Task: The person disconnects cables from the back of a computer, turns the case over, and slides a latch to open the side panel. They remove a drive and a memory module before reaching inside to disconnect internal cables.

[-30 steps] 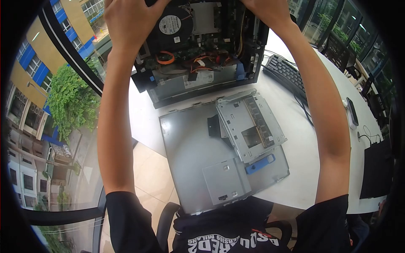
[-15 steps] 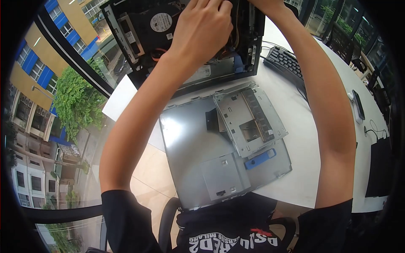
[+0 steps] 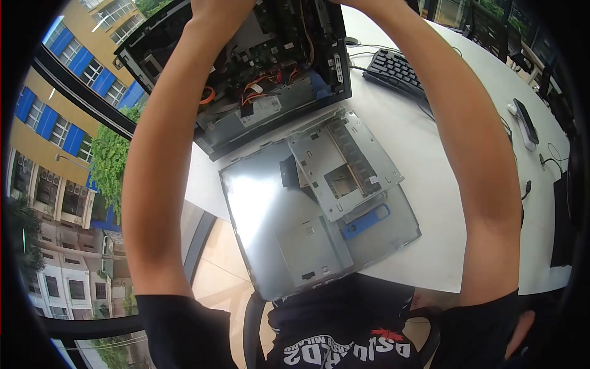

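Observation:
An open black desktop computer case point(image 3: 212, 150) stands at the top of the head view. Its green circuit board point(image 3: 276, 55), orange cables point(image 3: 261, 86) and a silver metal strip point(image 3: 258, 114) show inside. My left hand point(image 3: 221, 11) reaches over the upper left part of the case, its fingers cut off by the top edge. Near the upper right corner of the case, my right hand point(image 3: 372, 5) is mostly out of frame. What either hand holds is hidden. Below the case lies a silver side panel point(image 3: 258, 215), with a metal drive bracket point(image 3: 313, 154) resting on it.
A blue plastic piece point(image 3: 367, 222) lies beside the bracket on the panel. A black keyboard point(image 3: 396, 71) sits right of the case on the white table point(image 3: 430, 246). Farther right are a phone-like device point(image 3: 524, 122) and cables. Windows line the left side.
The black fan unit with a round white label is no longer visible in the case, and the circuit board shows. Both hands have moved up and left in the view, which has also shifted.

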A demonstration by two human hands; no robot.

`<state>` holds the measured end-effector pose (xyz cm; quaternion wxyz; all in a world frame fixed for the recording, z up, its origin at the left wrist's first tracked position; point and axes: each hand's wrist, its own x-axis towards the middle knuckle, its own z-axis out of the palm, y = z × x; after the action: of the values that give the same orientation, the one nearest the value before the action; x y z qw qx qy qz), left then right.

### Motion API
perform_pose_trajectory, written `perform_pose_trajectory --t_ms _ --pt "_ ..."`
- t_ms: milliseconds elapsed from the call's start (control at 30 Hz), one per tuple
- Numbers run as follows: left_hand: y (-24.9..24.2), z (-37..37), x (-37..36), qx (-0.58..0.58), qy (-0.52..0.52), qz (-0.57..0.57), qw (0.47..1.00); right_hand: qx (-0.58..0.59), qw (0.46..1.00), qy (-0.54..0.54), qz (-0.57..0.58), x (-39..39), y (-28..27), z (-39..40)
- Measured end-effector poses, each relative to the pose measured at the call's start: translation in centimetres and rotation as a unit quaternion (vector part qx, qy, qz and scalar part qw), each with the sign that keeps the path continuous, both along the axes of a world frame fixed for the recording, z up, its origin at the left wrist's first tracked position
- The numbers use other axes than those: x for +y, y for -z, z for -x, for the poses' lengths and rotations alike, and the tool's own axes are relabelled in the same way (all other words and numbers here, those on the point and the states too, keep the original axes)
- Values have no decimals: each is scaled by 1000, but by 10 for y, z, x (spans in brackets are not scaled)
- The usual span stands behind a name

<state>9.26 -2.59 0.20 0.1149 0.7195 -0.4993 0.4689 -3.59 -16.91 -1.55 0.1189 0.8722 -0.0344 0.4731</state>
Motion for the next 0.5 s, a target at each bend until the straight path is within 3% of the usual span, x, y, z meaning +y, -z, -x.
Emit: perform_pose_trajectory --t_ms 100,300,500 --pt "-5 -11 -4 -86 37 27 995 11 999 39 -15 4 8 6" --pt "-2 -10 -5 -54 16 22 998 27 997 62 -41 8 7 2" --pt "1 -24 -8 -126 38 32 991 12 997 67 -46 8 10 -1"
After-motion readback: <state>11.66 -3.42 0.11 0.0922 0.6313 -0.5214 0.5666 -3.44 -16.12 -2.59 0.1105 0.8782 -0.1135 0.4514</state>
